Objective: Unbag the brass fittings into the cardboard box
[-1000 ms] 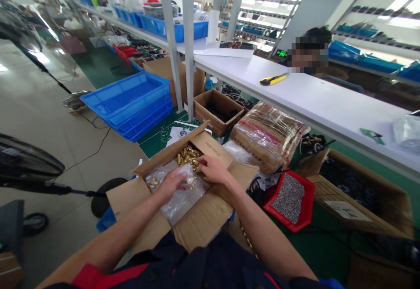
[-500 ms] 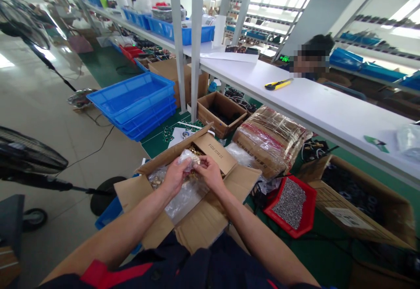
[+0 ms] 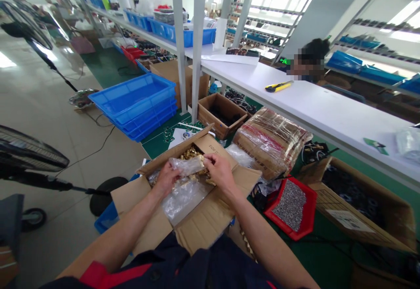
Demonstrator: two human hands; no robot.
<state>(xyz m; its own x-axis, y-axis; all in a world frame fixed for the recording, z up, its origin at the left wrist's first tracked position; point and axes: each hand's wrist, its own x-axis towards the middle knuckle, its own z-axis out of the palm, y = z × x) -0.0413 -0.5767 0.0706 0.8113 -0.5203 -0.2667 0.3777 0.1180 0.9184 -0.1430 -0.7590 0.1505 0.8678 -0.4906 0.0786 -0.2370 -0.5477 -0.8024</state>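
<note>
An open cardboard box (image 3: 200,225) sits in front of me, holding gold-coloured metal parts (image 3: 190,152) and clear plastic bags (image 3: 183,199). Above it a clear plastic bag (image 3: 186,165) is stretched between my hands. My left hand (image 3: 168,176) is closed on one end of this bag. At the other end, my right hand (image 3: 216,166) pinches the bag's edge near a pale gold part. Exactly how that part sits in the bag cannot be made out.
Stacked blue trays (image 3: 138,101) stand ahead on the left, near black fans (image 3: 29,158). A red bin (image 3: 308,219) of small metal pieces and a wrapped carton (image 3: 272,140) lie to the right. A yellow cutter (image 3: 278,86) rests on the white bench (image 3: 315,101). A person sits beyond it.
My hands have moved apart, the left one leftward and the right one rightward. The bag, bunched up between them before, is now drawn out lengthwise, and more gold-coloured parts show beneath.
</note>
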